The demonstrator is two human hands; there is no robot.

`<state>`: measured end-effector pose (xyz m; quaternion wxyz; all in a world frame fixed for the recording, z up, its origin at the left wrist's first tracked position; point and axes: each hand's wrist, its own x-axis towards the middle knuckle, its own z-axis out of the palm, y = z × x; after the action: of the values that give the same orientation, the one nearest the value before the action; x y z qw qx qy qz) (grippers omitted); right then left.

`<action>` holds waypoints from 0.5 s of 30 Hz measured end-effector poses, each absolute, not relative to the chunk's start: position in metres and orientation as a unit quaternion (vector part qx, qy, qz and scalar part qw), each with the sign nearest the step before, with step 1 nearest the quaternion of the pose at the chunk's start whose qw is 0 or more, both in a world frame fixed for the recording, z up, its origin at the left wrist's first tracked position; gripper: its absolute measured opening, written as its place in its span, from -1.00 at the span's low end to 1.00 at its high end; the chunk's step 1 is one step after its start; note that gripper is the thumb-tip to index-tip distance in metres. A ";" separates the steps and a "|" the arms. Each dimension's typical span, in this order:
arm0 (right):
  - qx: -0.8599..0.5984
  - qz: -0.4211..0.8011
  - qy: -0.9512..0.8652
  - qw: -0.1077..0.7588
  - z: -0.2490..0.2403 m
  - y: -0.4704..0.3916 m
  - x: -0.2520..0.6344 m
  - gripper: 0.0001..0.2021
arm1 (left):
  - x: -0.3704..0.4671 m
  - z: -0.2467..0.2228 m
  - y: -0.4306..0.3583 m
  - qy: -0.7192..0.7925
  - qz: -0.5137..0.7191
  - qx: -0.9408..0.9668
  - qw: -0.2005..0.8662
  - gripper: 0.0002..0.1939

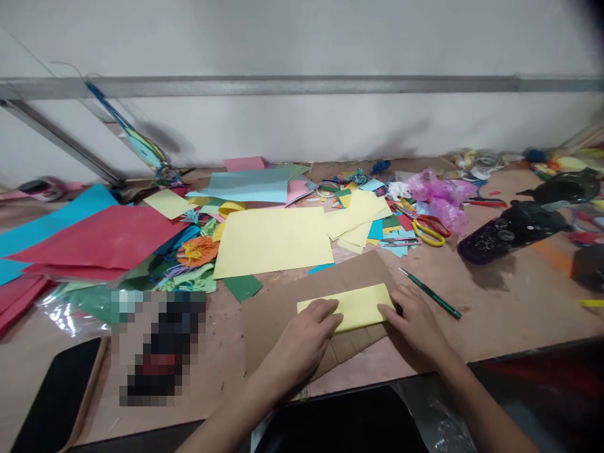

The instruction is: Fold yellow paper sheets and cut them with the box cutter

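A folded strip of pale yellow paper (356,308) lies over a brown cardboard sheet (268,321) near the table's front edge. My left hand (311,330) grips the strip's left end, its fingers bent over the top. At the other end, my right hand (418,318) pinches the corner, thumb on top and the other fingers partly hidden behind it. Just right of the cardboard lies a slim green pen-like tool (430,293). A larger flat yellow sheet (276,242) rests behind the cardboard.
Yellow-and-red-handled scissors (427,233) and small pink thread snips (400,241) lie among paper scraps. A dark bottle (507,233) lies at right. Red paper (101,239) and a phone (61,393) are at left. Pink plastic (443,195) sits toward the wall.
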<state>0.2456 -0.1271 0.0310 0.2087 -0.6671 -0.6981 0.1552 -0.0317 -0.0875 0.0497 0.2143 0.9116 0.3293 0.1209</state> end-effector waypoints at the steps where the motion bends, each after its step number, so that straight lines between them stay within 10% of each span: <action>1: -0.668 0.155 -0.698 0.206 0.031 -0.127 0.245 -0.66 | -0.031 0.046 -0.090 0.332 0.127 0.909 0.216 -0.72; 15: -0.664 0.122 -0.718 0.168 0.027 -0.124 0.246 -0.67 | -0.038 0.025 -0.094 0.261 0.057 0.951 0.157 -0.35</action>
<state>0.2459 -0.1239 0.0274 0.1682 -0.6640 -0.7183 0.1219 -0.0381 -0.0938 0.0252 0.1575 0.9508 0.2605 0.0567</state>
